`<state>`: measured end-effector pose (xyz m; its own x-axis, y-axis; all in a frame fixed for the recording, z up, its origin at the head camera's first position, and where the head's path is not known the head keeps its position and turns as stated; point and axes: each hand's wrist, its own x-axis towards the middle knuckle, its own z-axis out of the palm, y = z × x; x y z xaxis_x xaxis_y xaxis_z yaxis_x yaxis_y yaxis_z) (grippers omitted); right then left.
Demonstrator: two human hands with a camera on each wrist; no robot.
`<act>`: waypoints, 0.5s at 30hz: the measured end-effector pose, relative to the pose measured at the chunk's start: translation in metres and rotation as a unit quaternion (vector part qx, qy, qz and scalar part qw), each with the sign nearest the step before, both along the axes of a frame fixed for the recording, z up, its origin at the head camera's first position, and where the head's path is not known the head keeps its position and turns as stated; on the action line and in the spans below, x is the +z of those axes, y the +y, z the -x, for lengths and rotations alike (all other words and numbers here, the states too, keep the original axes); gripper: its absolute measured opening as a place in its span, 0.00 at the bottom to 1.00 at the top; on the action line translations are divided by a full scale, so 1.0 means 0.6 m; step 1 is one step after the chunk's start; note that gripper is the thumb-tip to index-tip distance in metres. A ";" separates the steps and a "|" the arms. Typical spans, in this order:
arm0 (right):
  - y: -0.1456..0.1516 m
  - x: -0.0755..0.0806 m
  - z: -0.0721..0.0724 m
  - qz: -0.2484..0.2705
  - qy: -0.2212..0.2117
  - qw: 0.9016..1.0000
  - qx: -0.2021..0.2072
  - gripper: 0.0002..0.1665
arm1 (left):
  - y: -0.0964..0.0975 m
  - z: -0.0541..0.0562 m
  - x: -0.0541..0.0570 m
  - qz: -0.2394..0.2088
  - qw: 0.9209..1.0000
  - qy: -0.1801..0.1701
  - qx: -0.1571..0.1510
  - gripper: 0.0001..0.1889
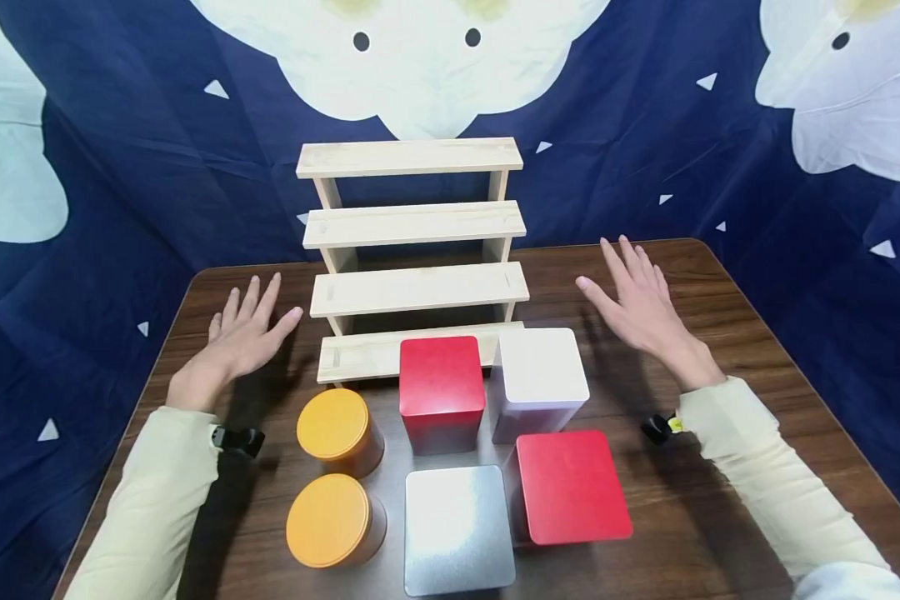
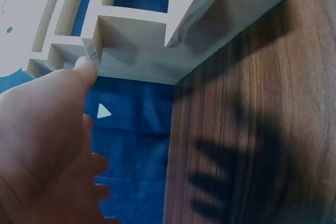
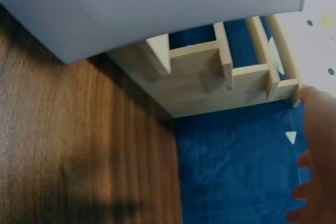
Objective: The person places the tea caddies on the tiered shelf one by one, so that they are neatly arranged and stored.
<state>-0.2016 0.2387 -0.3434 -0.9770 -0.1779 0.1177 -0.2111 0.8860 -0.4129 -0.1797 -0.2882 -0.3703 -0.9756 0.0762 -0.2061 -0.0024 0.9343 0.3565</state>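
Note:
My left hand [image 1: 238, 337] is held over the table's left side, fingers spread and holding nothing. On the other side my right hand [image 1: 637, 308] hovers with its fingers extended, also holding nothing. Between them stands a pale wooden stepped shelf [image 1: 420, 290] with bare tiers. In front of it are a tall red box [image 1: 442, 383], a white box [image 1: 542, 367], a second red box [image 1: 573, 487], a silver tin [image 1: 459, 529], and two orange-lidded round tins, one farther back [image 1: 333, 423] and one nearer [image 1: 328, 521]. The white box [image 3: 157, 9] looms close in the right wrist view.
The brown wood-grain table [image 1: 690, 500] ends at a back edge just behind the shelf. A dark blue cloth [image 1: 622, 150] with white cloud shapes and small triangles hangs behind and at both sides. Each wrist carries a small black camera.

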 end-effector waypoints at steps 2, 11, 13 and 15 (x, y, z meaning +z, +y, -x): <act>-0.001 0.006 -0.003 0.025 0.011 0.999 0.016 0.46 | -0.002 0.003 0.001 -0.021 0.999 0.025 -0.005 0.41; -0.016 0.025 -0.036 0.135 0.017 0.982 0.130 0.38 | -0.001 0.001 0.000 -0.111 0.993 0.046 -0.001 0.37; -0.022 0.025 -0.045 0.152 0.012 0.976 0.159 0.37 | 0.004 -0.004 -0.006 -0.145 0.989 0.037 -0.006 0.34; -0.027 0.025 -0.054 0.163 0.005 0.968 0.192 0.37 | 0.008 -0.010 -0.015 -0.195 0.981 0.017 -0.013 0.30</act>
